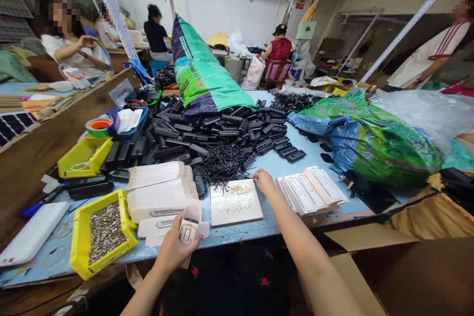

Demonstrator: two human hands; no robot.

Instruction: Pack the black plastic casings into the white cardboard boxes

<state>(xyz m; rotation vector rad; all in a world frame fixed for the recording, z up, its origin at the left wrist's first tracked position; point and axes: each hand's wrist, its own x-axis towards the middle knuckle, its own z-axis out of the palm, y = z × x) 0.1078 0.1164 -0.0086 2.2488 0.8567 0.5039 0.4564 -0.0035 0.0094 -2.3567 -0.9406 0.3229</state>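
While a small printed box (188, 229) is gripped by the left hand (174, 249) at the desk's (292, 170) near edge, just below a stack of flat white boxes (159, 190), the right hand (263, 181) is stretched forward, fingers curled and holding nothing, its tips touching a heap of thin black pins (222, 163). A white board (235, 202) is seen between the hands. Filled boxes (311, 190) are laid in a row beside the right hand. A yellow tray (78, 237) of screws is noted at left.
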